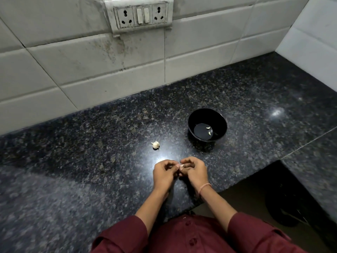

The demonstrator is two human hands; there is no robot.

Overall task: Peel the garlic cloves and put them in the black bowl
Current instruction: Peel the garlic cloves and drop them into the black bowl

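1. Head view, hands: the left hand (165, 173) and right hand (195, 173) meet just above the near edge of the bench (91, 152), fingertips touching.
2. Head view, grip: both grips are narrow, with fingers curled inward. Together they pinch one small garlic clove (181, 165), which shows as a pale spot between the fingertips. Whether its skin is on or off cannot be told.
3. Head view, remaining garlic: a partial garlic bulb (155, 144) lies on the bench beyond the left hand, apart from both grips and untouched.
4. Head view, black bowl (200, 117): it stands upright on the bench beyond and slightly right of the right hand, apart from it. Two peeled cloves (210, 133) lie on its floor, close together towards the right side.
5. Head view, person: maroon sleeves (255, 227) are pushed up the forearms, and a pink band (205, 188) sits on the right wrist.
6. Head view, surroundings: a white tiled wall (73, 61) runs behind the bench and carries a socket-and-switch panel (141, 15).
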